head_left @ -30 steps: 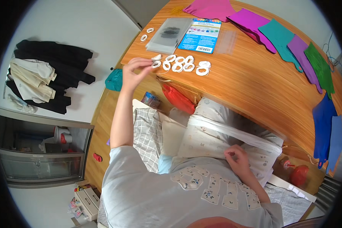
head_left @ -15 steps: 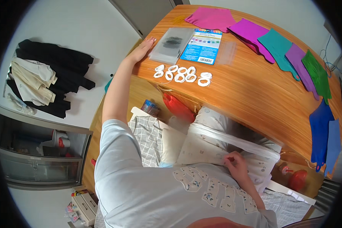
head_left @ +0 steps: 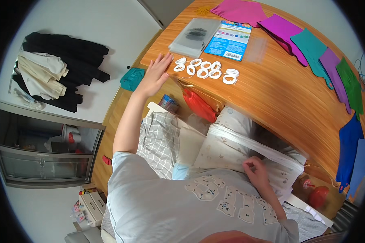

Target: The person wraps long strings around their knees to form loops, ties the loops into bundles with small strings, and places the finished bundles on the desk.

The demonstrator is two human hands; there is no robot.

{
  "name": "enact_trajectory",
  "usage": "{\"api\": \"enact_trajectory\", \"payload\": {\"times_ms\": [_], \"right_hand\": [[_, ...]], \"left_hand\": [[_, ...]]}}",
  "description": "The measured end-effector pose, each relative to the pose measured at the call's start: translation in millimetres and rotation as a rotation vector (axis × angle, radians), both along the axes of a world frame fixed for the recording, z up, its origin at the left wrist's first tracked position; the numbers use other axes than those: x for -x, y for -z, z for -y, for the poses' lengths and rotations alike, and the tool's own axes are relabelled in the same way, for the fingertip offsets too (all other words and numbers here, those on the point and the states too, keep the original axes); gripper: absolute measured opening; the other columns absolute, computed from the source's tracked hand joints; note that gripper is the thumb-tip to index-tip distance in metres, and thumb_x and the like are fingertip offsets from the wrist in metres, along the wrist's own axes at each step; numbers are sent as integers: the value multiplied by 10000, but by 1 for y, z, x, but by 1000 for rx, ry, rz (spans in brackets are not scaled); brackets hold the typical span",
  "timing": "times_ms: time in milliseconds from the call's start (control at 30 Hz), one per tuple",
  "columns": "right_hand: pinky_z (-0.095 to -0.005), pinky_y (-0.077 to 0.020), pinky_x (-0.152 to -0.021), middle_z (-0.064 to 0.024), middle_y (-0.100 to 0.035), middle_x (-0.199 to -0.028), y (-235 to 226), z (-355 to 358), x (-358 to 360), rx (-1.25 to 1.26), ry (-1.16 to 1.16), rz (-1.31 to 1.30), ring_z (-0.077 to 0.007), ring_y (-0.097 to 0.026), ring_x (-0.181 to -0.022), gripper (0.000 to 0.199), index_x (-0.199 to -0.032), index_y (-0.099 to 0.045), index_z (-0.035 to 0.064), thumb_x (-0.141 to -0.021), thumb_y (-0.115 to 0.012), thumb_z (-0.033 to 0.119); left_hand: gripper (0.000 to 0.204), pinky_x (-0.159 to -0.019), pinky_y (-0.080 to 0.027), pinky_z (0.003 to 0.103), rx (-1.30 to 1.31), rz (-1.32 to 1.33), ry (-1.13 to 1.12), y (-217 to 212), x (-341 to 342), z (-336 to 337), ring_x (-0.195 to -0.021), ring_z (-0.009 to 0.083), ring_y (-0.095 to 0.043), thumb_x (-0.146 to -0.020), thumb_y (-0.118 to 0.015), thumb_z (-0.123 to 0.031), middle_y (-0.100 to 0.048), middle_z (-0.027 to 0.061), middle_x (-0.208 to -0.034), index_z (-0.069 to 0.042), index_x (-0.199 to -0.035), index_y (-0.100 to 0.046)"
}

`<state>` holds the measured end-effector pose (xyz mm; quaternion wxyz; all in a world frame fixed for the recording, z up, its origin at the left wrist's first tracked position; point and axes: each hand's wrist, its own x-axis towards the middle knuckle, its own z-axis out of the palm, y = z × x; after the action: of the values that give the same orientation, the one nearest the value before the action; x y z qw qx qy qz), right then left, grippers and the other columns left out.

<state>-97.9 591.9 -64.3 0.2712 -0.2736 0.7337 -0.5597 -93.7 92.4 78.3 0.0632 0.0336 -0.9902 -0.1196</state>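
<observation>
White cord coils, about six in a row on the wooden bench, just right of the left hand, its fingers spread flat, holding nothing. Right hand lower down, fingers pinched together on a white strap across a pillow.

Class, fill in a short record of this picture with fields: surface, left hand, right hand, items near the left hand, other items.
surface: round wooden table
left hand: left hand open, flat at the table edge
right hand: right hand on a patterned pillow in the lap
near left hand: row of white cord coils, clear plastic sleeve, blue printed card
other items: coloured fabric pieces fanned along the far edge
</observation>
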Motion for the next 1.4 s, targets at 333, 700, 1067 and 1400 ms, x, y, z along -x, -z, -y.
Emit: {"api": "enact_trajectory", "payload": {"times_ms": [333, 700, 1067, 1400], "right_hand": [[-261, -458, -651, -42, -605, -818, 2, -7, -4, 18, 32, -20, -139, -578, -741, 59, -879, -638, 35, -829, -665, 18], [-252, -470, -668, -46, -608, -815, 7, -14, -6, 22, 66, 14, -133, -593, -749, 58, -869, -637, 25, -827, -672, 5], [-380, -502, -797, -140, -646, -926, -2, -50, 44, -137, 265, -613, -320, -616, -875, 111, -939, -662, 32, -829, -669, 31], [-408, -499, -824, -136, -664, -1025, 24, -58, 89, -509, 76, -497, -335, -612, -983, 212, -1074, -659, 85, -944, -573, 227]], "left_hand": [[845, -1176, -30, 523, -139, -226, -77, 13, 21, -9, -1469, 342, -166, -933, -303, -663, -264, 161, -1562, -95, -1539, -152], [915, -1138, 99, 574, 87, -267, -135, 18, 32, -12, -1489, 321, -79, -905, -278, -709, -196, 150, -1590, -91, -1549, -77], [720, -1063, -241, 507, 104, -806, 239, 58, 4, -102, -1284, 285, -421, -904, -339, -691, -480, 123, -1390, -126, -1320, -502], [205, -779, -479, 370, -385, -53, 415, 171, 33, -293, -810, 287, -630, -868, -665, -230, -682, 83, -930, -68, -987, -707]]}}
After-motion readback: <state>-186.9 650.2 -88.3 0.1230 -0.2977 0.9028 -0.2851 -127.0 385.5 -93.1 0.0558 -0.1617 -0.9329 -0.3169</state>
